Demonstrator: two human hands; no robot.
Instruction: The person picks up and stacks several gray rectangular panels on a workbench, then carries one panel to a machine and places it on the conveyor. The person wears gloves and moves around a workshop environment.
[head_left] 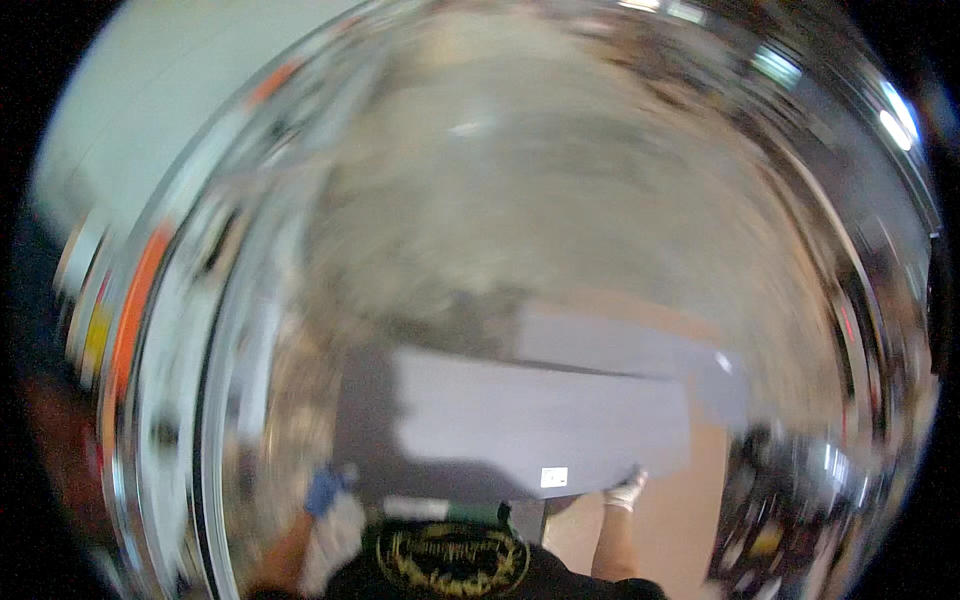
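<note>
The whole picture is smeared by motion. A large flat grey panel [540,420] with a small white sticker near its lower edge is held out in front of my chest. My right hand [625,490], in a white glove, grips the panel's lower right corner. My left hand [324,490], in a blue and white glove, is at the panel's dark lower left side; the blur hides whether it grips. A second grey sheet [620,345] shows just beyond the first, overlapping its upper right.
Grey concrete floor [520,200] spreads ahead. A tan surface [690,500] lies under the panel at the right. Blurred racks with orange and yellow items [130,310] run along the left. Dark clutter [790,500] sits at the lower right.
</note>
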